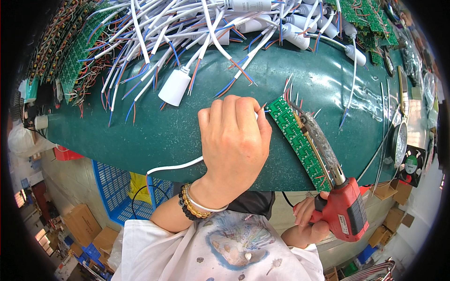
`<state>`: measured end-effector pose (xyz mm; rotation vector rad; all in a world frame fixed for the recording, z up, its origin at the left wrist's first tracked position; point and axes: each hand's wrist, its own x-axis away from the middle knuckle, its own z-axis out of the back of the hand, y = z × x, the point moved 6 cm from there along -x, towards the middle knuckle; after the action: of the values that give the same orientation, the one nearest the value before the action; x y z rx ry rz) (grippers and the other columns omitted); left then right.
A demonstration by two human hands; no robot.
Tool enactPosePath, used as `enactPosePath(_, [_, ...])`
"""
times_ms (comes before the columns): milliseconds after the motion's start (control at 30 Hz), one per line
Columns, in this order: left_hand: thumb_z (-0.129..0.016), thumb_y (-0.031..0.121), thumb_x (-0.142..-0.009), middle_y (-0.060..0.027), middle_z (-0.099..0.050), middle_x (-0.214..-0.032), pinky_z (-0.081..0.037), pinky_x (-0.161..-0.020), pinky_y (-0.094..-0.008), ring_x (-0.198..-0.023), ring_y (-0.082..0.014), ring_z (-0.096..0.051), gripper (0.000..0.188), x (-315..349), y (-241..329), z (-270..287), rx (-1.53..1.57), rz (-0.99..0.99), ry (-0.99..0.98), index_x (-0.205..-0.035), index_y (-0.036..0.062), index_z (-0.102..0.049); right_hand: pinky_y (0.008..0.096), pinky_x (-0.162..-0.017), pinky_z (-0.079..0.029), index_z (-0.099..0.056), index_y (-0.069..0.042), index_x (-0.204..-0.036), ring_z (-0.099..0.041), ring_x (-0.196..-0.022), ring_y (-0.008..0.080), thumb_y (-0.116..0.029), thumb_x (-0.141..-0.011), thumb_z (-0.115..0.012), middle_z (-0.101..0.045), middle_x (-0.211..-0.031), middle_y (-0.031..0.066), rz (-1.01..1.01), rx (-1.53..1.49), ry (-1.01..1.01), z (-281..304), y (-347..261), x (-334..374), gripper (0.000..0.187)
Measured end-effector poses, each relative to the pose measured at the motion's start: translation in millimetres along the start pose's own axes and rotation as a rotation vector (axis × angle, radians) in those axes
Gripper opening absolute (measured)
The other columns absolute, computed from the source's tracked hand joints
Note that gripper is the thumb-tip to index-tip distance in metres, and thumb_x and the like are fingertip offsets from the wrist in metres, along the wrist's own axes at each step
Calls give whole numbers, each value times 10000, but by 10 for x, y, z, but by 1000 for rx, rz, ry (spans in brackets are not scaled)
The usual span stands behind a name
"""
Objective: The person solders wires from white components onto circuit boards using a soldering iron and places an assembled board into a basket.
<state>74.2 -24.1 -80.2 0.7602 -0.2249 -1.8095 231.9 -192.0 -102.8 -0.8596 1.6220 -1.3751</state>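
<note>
My left hand is closed over the table, thumb and index finger pinching a white cable. The cable's tail runs out to the left past my wrist. Its blue and brown wire ends come out by my fingertips and meet the top corner of a long green circuit board strip. My right hand grips the handle of a red soldering gun. The gun's metal barrel lies along the strip's right side, its tip near the upper end. Thin red and white wires stick out around the strip.
Many white lamp holders with cables are heaped along the far side of the green table mat. Wired circuit boards are stacked at the far left, more at the far right. A blue plastic crate stands below the table's near edge.
</note>
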Motion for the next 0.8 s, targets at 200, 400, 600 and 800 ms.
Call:
enactPosePath(200, [-640,46,-755,-79,-546,-805,-352,-681,-385,-745,-269,-520,149,-1,-5,13,27,0,-2,-860,49,-534,261,-375,-393,-446,86,-1183,-418,-328,125,-567,-830,-599,-436,-427,13,25,-40,100,26,-65,-46,758])
enactPosePath(400, [-628,30,-754,-77,-546,-822,-347,-702,-387,-772,-271,-521,139,-21,5,32,89,16,-16,-858,52,-538,317,-450,-479,-425,93,-1183,-419,-343,121,-567,-856,-559,-431,-438,23,137,54,185,37,-127,-156,749])
enactPosePath(600, [-625,16,-731,-76,-549,-841,-356,-734,-384,-802,-270,-535,142,-19,-10,32,122,32,-24,-843,55,-545,488,-754,-539,-421,105,-1193,-424,-362,103,-575,-890,-483,-427,-453,18,45,51,11,-117,-144,-223,747])
enactPosePath(800, [-636,16,-713,-78,-581,-850,-379,-753,-371,-807,-273,-560,117,-32,-47,59,212,63,-27,-807,46,-573,509,-802,-524,-416,119,-1203,-423,-368,91,-571,-906,-443,-418,-453,14,70,94,5,-142,-147,-248,751])
